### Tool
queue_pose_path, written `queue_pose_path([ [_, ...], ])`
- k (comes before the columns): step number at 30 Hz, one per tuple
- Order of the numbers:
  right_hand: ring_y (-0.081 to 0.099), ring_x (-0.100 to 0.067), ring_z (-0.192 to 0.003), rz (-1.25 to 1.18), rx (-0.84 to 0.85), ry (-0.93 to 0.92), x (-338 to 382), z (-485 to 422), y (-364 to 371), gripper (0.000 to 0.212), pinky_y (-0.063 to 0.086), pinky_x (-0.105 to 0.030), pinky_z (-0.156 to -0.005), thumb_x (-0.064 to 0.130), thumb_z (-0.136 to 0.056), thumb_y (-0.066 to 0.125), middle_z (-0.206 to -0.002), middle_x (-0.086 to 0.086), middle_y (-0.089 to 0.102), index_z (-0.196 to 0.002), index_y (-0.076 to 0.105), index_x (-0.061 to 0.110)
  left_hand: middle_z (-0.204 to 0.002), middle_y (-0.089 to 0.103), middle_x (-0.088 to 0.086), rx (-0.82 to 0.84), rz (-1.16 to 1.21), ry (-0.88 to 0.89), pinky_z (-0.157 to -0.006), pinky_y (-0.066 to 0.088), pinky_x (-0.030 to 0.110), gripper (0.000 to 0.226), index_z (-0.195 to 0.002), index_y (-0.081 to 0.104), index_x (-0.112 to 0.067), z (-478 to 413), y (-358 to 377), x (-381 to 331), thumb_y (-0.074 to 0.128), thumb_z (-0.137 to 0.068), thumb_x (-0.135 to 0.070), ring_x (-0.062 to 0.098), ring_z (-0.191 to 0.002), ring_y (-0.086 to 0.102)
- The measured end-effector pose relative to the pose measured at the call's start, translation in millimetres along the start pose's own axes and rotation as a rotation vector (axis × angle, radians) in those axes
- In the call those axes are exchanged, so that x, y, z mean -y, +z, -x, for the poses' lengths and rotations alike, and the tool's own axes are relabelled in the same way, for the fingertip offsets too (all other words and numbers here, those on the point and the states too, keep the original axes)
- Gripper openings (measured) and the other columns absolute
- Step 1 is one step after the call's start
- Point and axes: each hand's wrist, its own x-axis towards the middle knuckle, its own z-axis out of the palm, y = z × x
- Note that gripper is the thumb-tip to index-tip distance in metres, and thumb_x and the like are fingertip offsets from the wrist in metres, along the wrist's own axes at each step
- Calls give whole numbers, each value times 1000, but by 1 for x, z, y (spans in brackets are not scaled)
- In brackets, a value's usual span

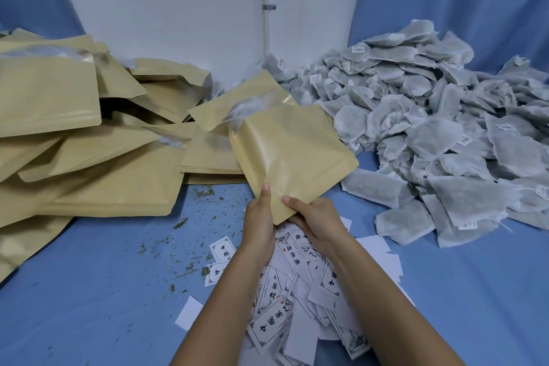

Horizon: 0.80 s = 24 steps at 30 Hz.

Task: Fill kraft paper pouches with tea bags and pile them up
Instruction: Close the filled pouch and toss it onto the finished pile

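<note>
Head view, item: kraft pouch [291, 151], which we held above the table [104, 291] by its near corner, left hand [260, 226] and right hand [315, 223] both pinching the paper, thumbs on top. Its long axis ran near to far, mouth at the far end, grey tea-bag material showing there. To the left, nearer our left hand, lay the pile of filled pouches [89, 157], where we judged the pouch would go; the tea bag heap [430, 116] lay right.
</note>
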Motion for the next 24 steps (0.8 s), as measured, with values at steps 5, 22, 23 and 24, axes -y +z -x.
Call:
queue_pose_path([
  [5, 70, -22, -80, -62, 103, 28, -8, 5, 14, 35, 55, -32, -70, -5, -79, 68, -99, -15, 71, -113, 60, -5, -84, 75, 3, 23, 71, -40, -58, 54, 27, 29, -98, 64, -14, 0, -1, 2, 43, -99, -33, 16, -76, 71],
  [22, 61, -11, -58, -178, -115, -56, 20, -6, -9, 9, 50, -23, -59, 4, -85, 63, -73, -6, 66, -78, 61, 0, -97, 64, 11, -73, -219, 20, -65, 47, 33, 34, -114, 55, -7, -8, -14, -13, 45, -98, -36, 25, -79, 59],
  [23, 63, -12, -63, -254, -167, -61, 22, -7, -12, 6, 53, -22, -62, 4, -86, 62, -77, -5, 68, -81, 62, 0, -98, 64, 9, -90, -233, 15, -74, 50, 36, 33, -113, 54, -9, -10, -16, -13, 46, -98, -37, 25, -84, 60],
  [24, 62, -12, -64, -278, -223, -71, 23, -9, -15, 5, 51, -19, -60, 4, -86, 63, -80, -5, 68, -83, 62, 1, -100, 63, 7, -104, -245, 5, -83, 50, 39, 31, -111, 53, -11, -10, -18, -13, 47, -97, -38, 25, -90, 61],
])
